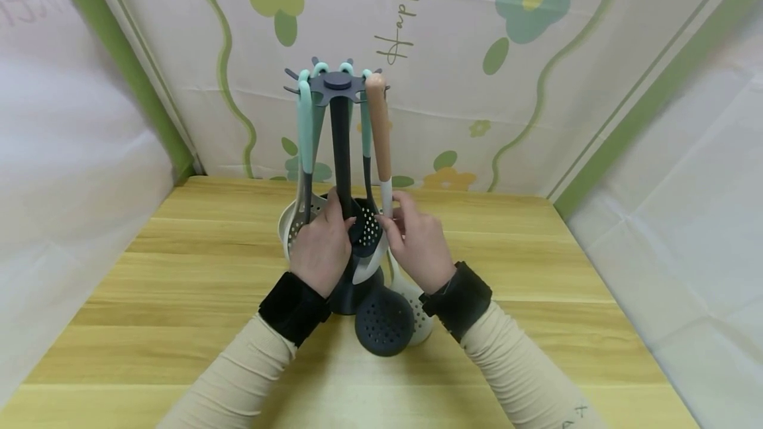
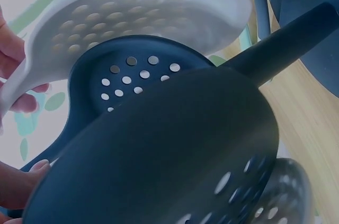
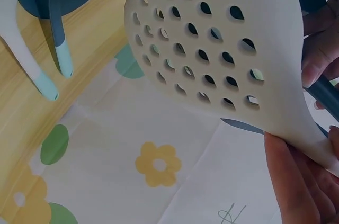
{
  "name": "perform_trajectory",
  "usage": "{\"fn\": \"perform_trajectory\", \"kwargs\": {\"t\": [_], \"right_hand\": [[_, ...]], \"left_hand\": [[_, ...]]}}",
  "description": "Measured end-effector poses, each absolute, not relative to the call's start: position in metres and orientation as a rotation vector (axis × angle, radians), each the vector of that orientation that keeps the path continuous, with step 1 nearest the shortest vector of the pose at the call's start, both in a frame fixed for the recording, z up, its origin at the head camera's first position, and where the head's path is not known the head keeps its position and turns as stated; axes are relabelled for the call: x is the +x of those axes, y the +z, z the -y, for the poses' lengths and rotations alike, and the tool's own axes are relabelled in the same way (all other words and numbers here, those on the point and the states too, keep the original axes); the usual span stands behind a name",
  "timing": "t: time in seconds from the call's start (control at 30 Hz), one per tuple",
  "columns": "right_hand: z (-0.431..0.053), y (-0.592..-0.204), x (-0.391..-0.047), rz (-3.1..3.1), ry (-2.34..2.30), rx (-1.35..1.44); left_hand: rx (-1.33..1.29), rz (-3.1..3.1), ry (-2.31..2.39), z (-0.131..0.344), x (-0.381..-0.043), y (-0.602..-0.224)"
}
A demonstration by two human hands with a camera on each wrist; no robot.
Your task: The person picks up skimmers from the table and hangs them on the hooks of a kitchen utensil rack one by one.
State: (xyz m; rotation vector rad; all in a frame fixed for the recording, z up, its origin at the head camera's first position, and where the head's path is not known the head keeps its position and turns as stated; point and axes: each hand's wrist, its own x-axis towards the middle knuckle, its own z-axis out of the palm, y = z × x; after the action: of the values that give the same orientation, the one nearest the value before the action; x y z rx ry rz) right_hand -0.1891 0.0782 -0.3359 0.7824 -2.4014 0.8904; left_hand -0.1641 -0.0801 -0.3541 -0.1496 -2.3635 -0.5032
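Note:
In the head view, a dark utensil stand (image 1: 341, 144) rises from the table with several mint-handled utensils around its top. My left hand (image 1: 322, 243) grips its pole, thumb on the near side and fingers reaching behind. Just to the right, my right hand (image 1: 420, 237) pinches the white neck of a skimmer (image 1: 379, 131) with a tan handle, whose top is at the rack's edge. The right wrist view shows this skimmer's pale holed head (image 3: 212, 49) above my fingers (image 3: 296, 181). Beside my left hand hang a pale holed utensil (image 1: 286, 222) and a dark perforated skimmer (image 2: 87, 75).
At the front of the stand's base (image 1: 342, 300) lie a dark skimmer (image 1: 384, 320) and a pale one (image 1: 422, 316), their heads overlapping. Beneath is a wooden table (image 1: 512, 250). A flower-printed cloth (image 1: 441, 91) stands behind, with white cloth walls on both sides.

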Motion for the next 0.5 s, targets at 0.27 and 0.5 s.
{"fn": "perform_trajectory", "kwargs": {"t": [0.27,0.5], "right_hand": [[-0.0801,-0.3391,-0.1922,2.41,1.001,0.794],[-0.0846,-0.341,-0.1935,2.379,1.075,0.835]], "left_hand": [[-0.153,2.365,-0.486,0.0801,-0.1651,-0.3544],[-0.148,2.366,-0.488,0.0797,-0.1658,-0.3547]]}}
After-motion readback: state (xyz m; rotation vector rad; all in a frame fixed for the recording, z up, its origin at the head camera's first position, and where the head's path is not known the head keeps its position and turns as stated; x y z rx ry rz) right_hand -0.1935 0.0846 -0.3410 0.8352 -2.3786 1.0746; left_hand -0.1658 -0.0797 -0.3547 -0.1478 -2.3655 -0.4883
